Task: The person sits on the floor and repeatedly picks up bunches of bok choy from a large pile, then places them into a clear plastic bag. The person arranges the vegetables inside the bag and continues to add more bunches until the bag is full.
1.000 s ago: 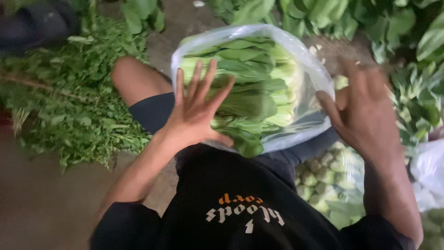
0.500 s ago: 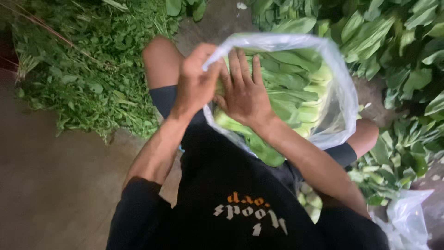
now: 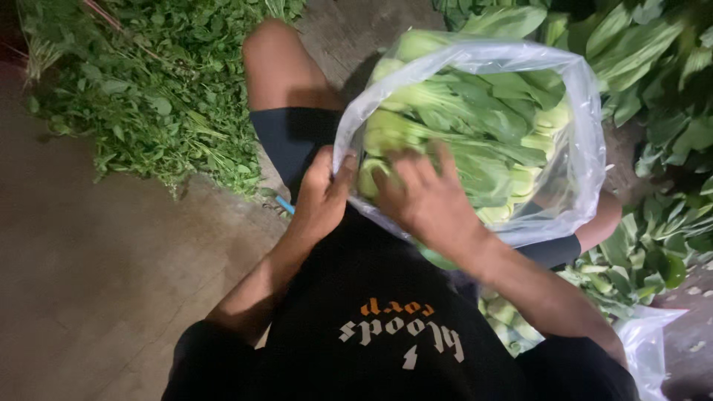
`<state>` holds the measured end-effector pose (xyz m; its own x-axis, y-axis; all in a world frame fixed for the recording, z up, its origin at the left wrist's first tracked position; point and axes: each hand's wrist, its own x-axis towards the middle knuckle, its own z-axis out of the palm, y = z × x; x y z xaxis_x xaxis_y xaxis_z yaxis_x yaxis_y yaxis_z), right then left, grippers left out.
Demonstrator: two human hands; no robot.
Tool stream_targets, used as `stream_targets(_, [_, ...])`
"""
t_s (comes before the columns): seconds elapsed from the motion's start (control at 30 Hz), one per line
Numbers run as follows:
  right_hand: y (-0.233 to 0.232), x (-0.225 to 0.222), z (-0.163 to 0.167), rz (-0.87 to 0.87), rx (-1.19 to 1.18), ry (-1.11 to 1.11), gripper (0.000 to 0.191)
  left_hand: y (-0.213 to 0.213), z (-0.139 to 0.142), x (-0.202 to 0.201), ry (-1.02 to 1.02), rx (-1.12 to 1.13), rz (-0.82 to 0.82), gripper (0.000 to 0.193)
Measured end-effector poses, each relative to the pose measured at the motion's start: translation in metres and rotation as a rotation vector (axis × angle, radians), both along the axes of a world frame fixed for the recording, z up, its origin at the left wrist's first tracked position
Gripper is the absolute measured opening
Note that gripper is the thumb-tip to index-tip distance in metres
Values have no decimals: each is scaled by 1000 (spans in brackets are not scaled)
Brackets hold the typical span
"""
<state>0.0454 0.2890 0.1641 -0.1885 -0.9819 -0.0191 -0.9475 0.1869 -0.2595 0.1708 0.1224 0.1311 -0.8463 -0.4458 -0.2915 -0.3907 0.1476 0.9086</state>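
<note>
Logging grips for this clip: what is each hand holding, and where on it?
The left hand pinches the clear plastic bag at its near rim; the right hand presses on the greens inside.

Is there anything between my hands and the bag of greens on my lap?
Nothing visible. The left hand grips the clear plastic bag at its near edge, and the right hand lies flat on the bok choy in its mouth.
</note>
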Motion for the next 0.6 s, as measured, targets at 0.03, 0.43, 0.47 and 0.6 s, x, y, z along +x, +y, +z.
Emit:
stream_targets(0.03, [3,3,-1,15,64,23,55,5,-4,4,-88,29,65,24])
stream_targets(0.43, [5,-11,-5,98,54,-47,66,14,23,2,119,254,141,26])
stream_targets(0.47, [6,-11,-1,94,64,-65,68,11,25,1,77,206,108,27])
stream_targets(0.6, [7,-36,24,23,-133,-358,52,-26,29,-3,248,-264,-38,22])
